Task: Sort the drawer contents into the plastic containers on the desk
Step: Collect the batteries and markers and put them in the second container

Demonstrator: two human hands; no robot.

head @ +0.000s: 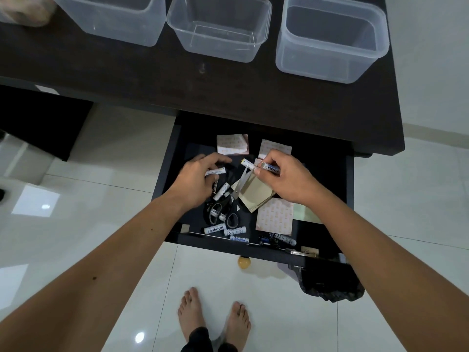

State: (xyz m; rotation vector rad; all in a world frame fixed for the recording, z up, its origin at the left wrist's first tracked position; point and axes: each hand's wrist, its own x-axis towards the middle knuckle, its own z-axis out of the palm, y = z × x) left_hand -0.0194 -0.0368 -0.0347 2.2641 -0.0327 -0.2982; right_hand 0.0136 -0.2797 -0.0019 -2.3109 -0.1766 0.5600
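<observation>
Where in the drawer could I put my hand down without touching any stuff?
The drawer's bare floor shows along its right side, right of the right hand, and in the back left corner beside the pink pad. The middle and front are crowded: scissors, batteries, papers and the left hand.

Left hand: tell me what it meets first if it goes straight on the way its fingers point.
The left hand, gripping a battery, points up-right; probably the pink sticker sheet comes first, though depth is unclear.
</observation>
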